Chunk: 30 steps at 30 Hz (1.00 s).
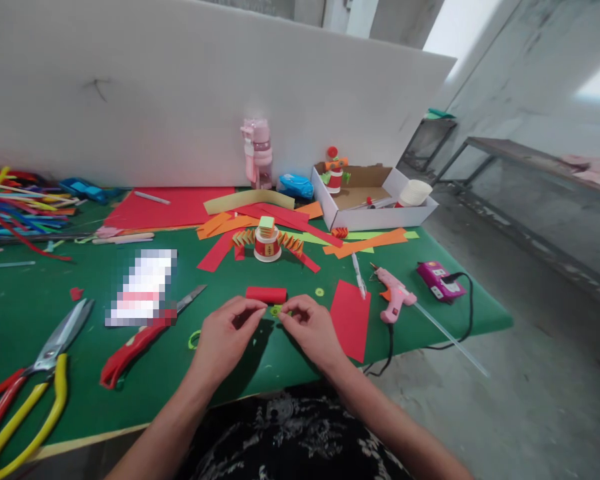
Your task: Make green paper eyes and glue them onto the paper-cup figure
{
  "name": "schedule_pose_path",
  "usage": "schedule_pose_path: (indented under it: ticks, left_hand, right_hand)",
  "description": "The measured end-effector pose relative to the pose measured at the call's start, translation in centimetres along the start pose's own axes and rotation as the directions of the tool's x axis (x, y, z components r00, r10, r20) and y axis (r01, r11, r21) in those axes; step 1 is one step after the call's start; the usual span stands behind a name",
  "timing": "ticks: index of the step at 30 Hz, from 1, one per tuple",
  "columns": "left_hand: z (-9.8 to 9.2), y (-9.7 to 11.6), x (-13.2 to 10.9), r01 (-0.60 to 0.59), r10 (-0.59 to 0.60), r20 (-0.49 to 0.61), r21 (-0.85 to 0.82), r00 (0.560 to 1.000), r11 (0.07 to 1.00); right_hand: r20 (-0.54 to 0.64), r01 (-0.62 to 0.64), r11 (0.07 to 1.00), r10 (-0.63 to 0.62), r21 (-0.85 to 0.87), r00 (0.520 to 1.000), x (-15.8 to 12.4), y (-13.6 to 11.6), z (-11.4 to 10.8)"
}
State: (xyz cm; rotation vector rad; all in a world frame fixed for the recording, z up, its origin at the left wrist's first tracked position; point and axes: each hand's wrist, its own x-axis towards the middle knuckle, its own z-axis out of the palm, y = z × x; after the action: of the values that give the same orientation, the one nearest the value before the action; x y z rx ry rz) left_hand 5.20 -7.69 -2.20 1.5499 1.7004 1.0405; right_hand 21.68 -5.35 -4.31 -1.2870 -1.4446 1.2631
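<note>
At the front of the green table, my right hand [311, 333] pinches a small yellow-green paper cutout [275, 311] between thumb and index finger. My left hand [231, 339] is closed in a pinch just left of that cutout; whether anything lies between its fingertips cannot be made out. Right behind the fingertips lies a red paper roll [266, 294]. Farther back stands a red and white paper cup figure [268, 245] with folded orange paper arms. A small green paper disc [319, 292] lies to the right, and a green paper ring [194, 340] by my left wrist.
To the left are large shears [55, 350] and a red-handled knife [153, 340]. On the right lie red paper [350, 320], a pen [359, 275], a pink glue gun [396, 293] and a purple box [440, 281]. A white carton [375, 219] and a pink bottle [261, 157] stand behind.
</note>
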Motion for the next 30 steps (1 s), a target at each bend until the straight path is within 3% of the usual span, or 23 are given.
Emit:
schedule_pose_path:
  ticks: [6,16,23,30]
  left_hand:
    - [0.2,0.0,-0.2,-0.025,0.025,0.031,0.001,0.999,1.0]
    - [0.1,-0.3,-0.4,-0.025,0.023,0.067,0.03,0.997,0.999]
    - [-2.0,-2.3,-0.6,-0.027,0.001,0.258,0.098,0.966,0.995]
    - [-3.5,-3.5,0.4,-0.106,0.063,0.171,0.254,0.983,0.961]
  right_hand:
    - [0.011,0.098,0.993,-0.098,-0.071,0.995,-0.5,-0.4,0.0]
    - [0.032,0.086,0.993,-0.083,-0.077,0.996,-0.7,-0.2,0.1]
    - [-0.063,0.036,0.996,-0.042,-0.084,0.997,0.1,-0.4,-2.7]
    - [-0.127,-0.003,0.998,-0.006,-0.07,0.992,0.8,-0.2,-4.8]
